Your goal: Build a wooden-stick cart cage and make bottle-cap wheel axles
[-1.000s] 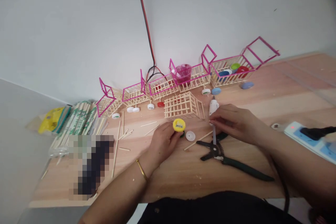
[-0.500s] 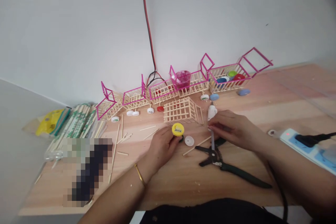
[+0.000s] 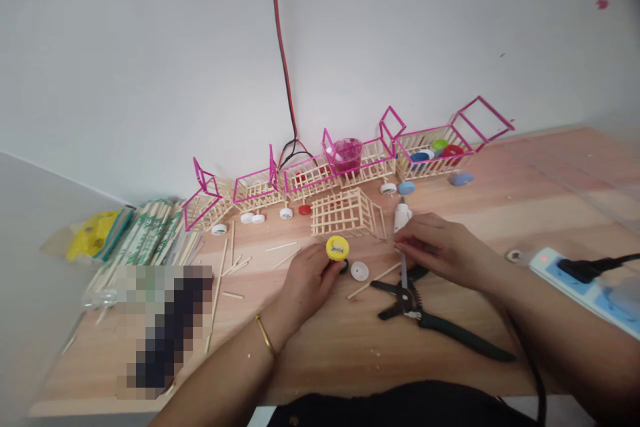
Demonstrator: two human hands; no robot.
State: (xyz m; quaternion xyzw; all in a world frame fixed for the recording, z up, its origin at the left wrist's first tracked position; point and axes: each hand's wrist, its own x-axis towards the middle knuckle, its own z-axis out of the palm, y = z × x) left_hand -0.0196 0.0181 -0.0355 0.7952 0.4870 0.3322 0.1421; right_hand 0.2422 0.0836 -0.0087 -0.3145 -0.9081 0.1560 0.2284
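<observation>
I have my left hand [image 3: 310, 283] just in front of the frame of bare sticks [image 3: 337, 213], its fingers closed on the yellow cap [image 3: 337, 249], printed face up and raised over the table [image 3: 340, 360]; a dark green ring [image 3: 344, 267] shows right beneath it by the thumb, though I cannot tell whether I am holding that as well. My right hand [image 3: 445, 250] is at the white glue gun [image 3: 403, 217], thumb and index drawn together beside its rear end; from this angle I cannot tell whether those fingers grip the gun or pinch something small. The translucent glue stick [image 3: 404, 270] runs back from the gun towards the green-handled pliers [image 3: 413, 310], which lie open on the table; a clear white disc [image 3: 360, 271] sits just beside the left fingers.

To handle this well, I would pinch the cap lightly by its rim, with the printed face level and the underside unobstructed; I would treat the dark nozzle [image 3: 402, 200] as hot and leave it pointing away from both hands, as it does now; the glue stick wants a straight line into the gun, free of the pliers; the cord [image 3: 533, 360] runs under my right forearm, so small wrist movements seem safer than a long pull.
</observation>
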